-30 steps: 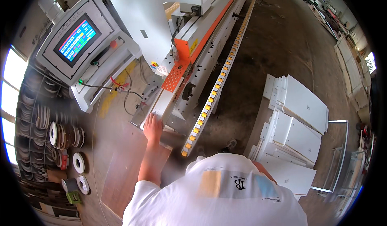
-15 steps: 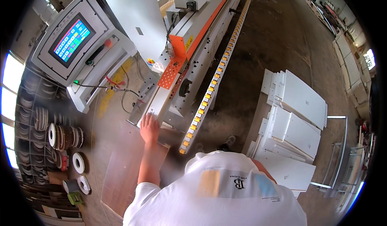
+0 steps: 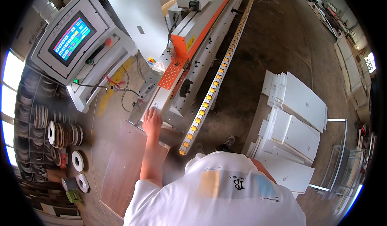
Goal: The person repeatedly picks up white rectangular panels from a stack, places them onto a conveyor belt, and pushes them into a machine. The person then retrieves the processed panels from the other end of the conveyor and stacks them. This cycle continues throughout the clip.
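Observation:
My left hand (image 3: pixel 152 121) lies flat, fingers apart, on the near end of a narrow white piece (image 3: pixel 162 99) at the infeed of a long edge-banding machine (image 3: pixel 201 36). An orange perforated plate (image 3: pixel 171 75) sits just beyond that piece. My left forearm reaches up from the lower middle, over a brown board (image 3: pixel 121 173). My right hand is hidden below my white shirt.
A control panel with a coloured screen (image 3: pixel 72 38) stands at the upper left. A roller rail with yellow wheels (image 3: pixel 209 93) runs along the machine. Stacked white panels (image 3: pixel 300 121) lie on a cart to the right. Rolls of edge tape (image 3: pixel 64 135) fill shelves at the left.
My left hand stays on the white piece at the infeed, a little farther forward. The view has tilted slightly.

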The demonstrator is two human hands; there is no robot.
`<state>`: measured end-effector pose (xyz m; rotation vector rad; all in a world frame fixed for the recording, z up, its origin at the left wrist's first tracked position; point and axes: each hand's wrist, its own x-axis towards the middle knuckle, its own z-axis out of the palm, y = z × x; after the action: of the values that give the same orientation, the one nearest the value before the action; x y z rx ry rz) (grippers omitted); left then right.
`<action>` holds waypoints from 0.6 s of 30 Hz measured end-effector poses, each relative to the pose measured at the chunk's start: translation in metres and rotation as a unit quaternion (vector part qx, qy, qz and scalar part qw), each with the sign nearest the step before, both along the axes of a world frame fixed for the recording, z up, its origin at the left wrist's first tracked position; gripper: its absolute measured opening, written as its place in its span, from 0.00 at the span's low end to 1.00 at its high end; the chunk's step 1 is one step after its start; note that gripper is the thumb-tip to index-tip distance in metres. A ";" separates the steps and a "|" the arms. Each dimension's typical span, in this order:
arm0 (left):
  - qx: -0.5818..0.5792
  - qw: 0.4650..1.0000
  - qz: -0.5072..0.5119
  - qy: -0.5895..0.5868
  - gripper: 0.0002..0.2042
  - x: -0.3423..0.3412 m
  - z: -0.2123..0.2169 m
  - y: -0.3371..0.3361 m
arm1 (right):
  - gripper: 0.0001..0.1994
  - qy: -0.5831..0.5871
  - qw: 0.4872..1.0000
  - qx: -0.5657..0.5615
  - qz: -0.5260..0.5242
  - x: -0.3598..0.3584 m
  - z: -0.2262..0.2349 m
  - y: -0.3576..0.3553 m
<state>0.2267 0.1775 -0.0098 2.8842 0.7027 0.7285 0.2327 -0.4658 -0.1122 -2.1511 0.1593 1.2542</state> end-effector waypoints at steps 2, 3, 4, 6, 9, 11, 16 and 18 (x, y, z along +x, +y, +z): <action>-0.002 1.000 0.003 -0.002 0.16 0.006 -0.001 -0.001 | 0.30 0.003 1.000 0.001 0.004 0.003 0.000 0.002; -0.002 1.000 0.004 -0.002 0.16 0.008 -0.001 -0.001 | 0.30 0.004 1.000 0.001 0.006 0.003 0.000 0.003; -0.001 1.000 0.007 -0.005 0.15 0.010 -0.002 -0.001 | 0.30 0.005 1.000 0.003 0.006 0.004 0.000 0.005; 0.000 1.000 0.010 -0.011 0.15 0.014 -0.001 -0.002 | 0.30 0.006 1.000 0.003 0.009 0.006 0.000 0.006; -0.006 1.000 0.013 -0.008 0.15 0.021 0.001 -0.004 | 0.30 0.008 1.000 0.004 0.011 0.007 0.000 0.008; -0.005 1.000 0.017 0.013 0.15 0.025 0.003 -0.004 | 0.30 0.009 1.000 0.006 0.012 0.008 -0.001 0.009; -0.021 1.000 0.017 -0.001 0.14 0.027 -0.002 -0.004 | 0.31 0.012 1.000 0.006 0.016 0.008 0.000 0.010; -0.029 0.999 0.023 0.006 0.14 0.026 -0.002 -0.004 | 0.31 0.012 1.000 0.007 0.018 0.009 -0.001 0.011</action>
<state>0.2531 0.1736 -0.0122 2.8316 0.7807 0.6845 0.2417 -0.4552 -0.1133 -2.1365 0.1210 1.2972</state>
